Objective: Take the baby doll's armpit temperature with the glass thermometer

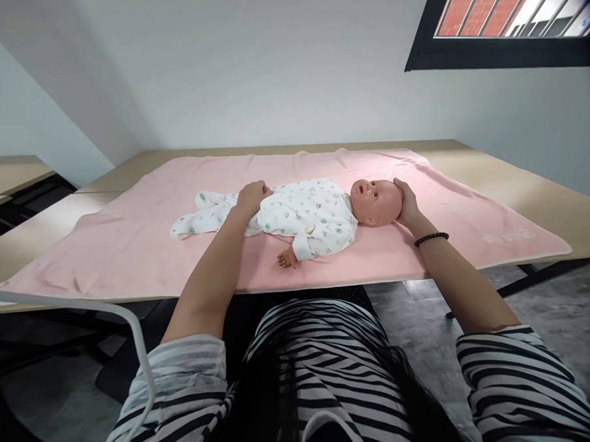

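Observation:
A baby doll (311, 210) in a white printed sleepsuit lies on its back on a pink blanket (143, 214), head to the right and feet to the left. My left hand (252, 198) is over the doll's hip and upper legs, its fingers curled on the suit; the fingertips are partly hidden. At the other end my right hand (406, 202) cups the top and back of the doll's bald head, with several fingers behind it out of sight. The doll's near arm stretches toward me, its small hand on the blanket.
Under the blanket is a light wooden table (528, 178), its front edge close to my body. A white wall stands behind it, with a dark-framed barred window (503, 54) at upper right. A pale cable (127, 313) loops across the lower left.

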Demonstrator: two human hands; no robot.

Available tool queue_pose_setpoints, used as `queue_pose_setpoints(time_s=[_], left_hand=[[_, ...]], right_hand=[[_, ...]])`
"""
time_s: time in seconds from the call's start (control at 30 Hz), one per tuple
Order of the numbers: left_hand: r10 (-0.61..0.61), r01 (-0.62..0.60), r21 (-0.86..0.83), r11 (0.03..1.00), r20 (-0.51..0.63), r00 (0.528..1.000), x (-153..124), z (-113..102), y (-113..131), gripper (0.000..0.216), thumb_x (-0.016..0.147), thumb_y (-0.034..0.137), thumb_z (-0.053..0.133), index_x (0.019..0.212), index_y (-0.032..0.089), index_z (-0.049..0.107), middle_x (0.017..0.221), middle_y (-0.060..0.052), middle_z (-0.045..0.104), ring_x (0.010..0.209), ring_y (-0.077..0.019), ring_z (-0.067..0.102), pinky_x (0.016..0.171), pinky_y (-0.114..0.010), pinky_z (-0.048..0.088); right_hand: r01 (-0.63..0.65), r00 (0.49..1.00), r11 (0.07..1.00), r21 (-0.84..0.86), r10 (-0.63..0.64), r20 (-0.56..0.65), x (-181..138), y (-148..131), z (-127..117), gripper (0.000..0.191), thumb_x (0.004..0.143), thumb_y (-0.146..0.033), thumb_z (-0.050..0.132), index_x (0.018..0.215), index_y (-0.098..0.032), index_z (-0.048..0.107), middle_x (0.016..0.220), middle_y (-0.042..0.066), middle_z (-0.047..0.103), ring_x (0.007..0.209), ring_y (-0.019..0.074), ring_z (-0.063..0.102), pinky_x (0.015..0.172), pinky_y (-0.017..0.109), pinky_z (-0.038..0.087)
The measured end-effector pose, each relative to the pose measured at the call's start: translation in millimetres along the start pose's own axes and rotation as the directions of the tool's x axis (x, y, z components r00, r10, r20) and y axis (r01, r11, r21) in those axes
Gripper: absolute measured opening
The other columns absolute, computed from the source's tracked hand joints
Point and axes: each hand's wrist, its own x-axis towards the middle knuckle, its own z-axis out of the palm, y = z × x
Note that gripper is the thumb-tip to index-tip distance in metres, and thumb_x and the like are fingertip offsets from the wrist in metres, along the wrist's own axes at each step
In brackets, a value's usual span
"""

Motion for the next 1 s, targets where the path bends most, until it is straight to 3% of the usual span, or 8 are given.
queue_pose_setpoints(time_s=[1.0], left_hand=[[-0.007,0.007,0.01,1.0,0.003,1.0,-2.4,-0.6,5.0,0.012,0.092,0.02,0.048,0.082,0.019,0.054,0.085,-0.008,0.063,0.072,-0.0189,0.052,0.064,-0.03,0.031]], right_hand=[[0.037,0.999,0.998,-0.041,-0.036,0.007,0.2,0.5,0.5,0.061,0.083,-0.077,0.049,0.107,-0.027,0.074,0.12,0.005,0.074,0.128,0.0382,0.06,0.11,0.057,0.051]])
